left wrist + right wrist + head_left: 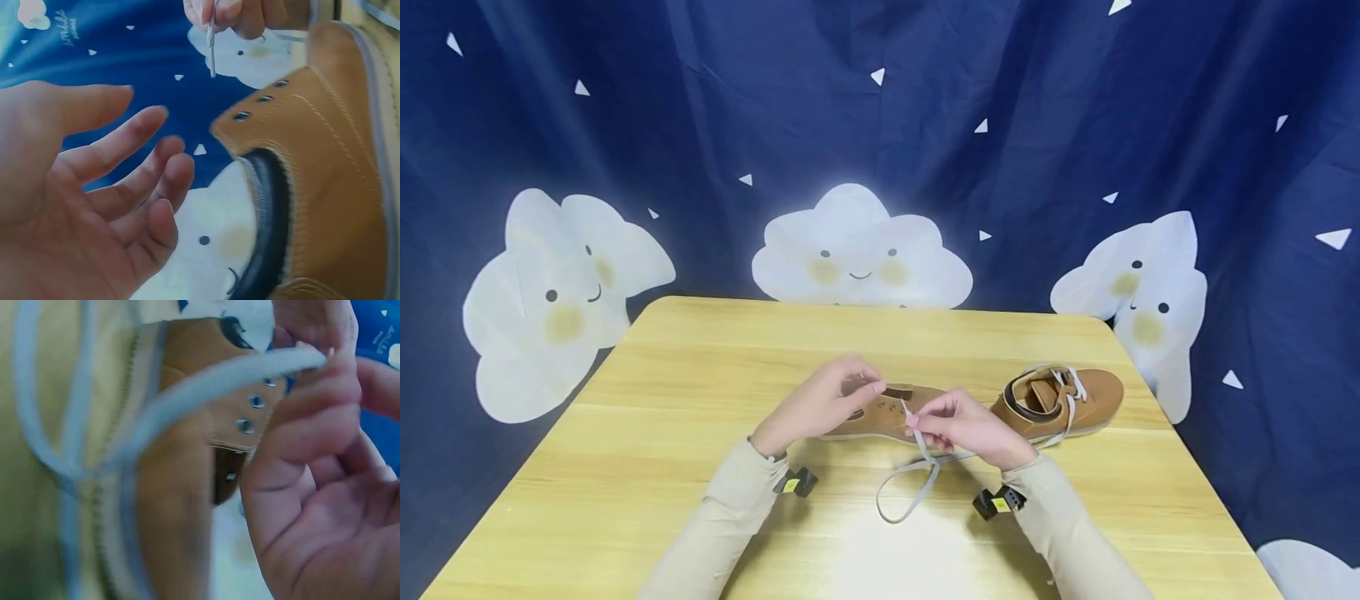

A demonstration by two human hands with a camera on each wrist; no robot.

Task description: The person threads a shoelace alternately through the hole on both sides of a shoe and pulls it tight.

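Note:
A brown leather shoe [867, 427] lies on the table between the hands, with a row of bare metal eyelets along its edge. My right hand [964, 427] pinches a light grey shoelace [206, 381] near its end. The lace tip [211, 57] sticks out past the fingertips, apart from the eyelets. From that hand the lace falls in a loose loop onto the tabletop. My left hand [119, 181] holds nothing; its fingers are loosely bent beside the shoe's dark-lined collar [270, 212]. In the head view this hand covers part of the shoe.
To the right stands a second brown shoe [1097, 398], laced with a grey lace. A wood-grain table [625, 483] bears both shoes. Behind it hangs a dark blue curtain [715, 108] printed with clouds and white triangles. Small black cameras [797, 482] are strapped to both wrists.

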